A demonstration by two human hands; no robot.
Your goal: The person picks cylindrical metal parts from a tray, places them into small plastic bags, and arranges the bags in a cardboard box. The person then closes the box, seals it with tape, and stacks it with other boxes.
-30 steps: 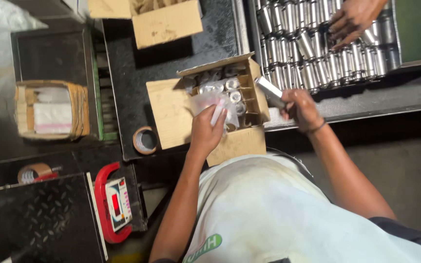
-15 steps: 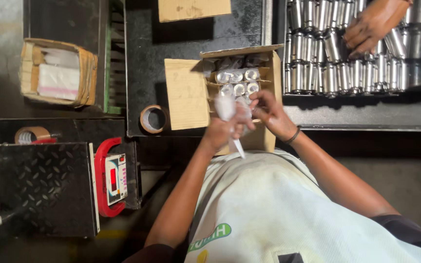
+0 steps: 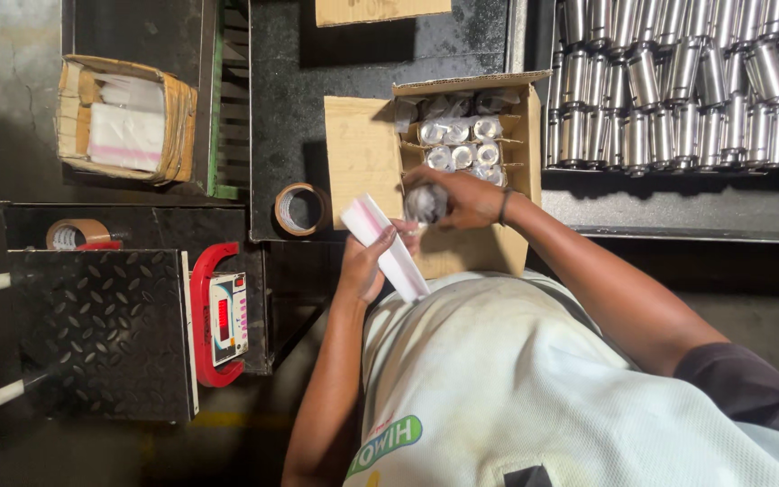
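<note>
An open cardboard box (image 3: 352, 153) sits on a dark table and holds several plastic-wrapped metal cylinders (image 3: 462, 144). My right hand (image 3: 462, 198) reaches into the box, closed around one wrapped cylinder (image 3: 426, 204) at the near row. My left hand (image 3: 367, 266) is just below the box's flap, gripping a folded stack of white plastic bags (image 3: 385, 243) with a pink stripe. The stack slants down toward my chest.
A tray of bare metal cylinders (image 3: 678, 81) fills the upper right. A tape roll (image 3: 299, 209) lies left of the box; another (image 3: 78, 233) sits by a red weighing scale (image 3: 223, 316) with a checkered platform (image 3: 92, 334). A box of white bags (image 3: 123, 131) stands upper left.
Both hands were together in front of the box wrapping a cylinder. Now my right hand has carried the wrapped cylinder into the box, and my left holds the bag stack lower.
</note>
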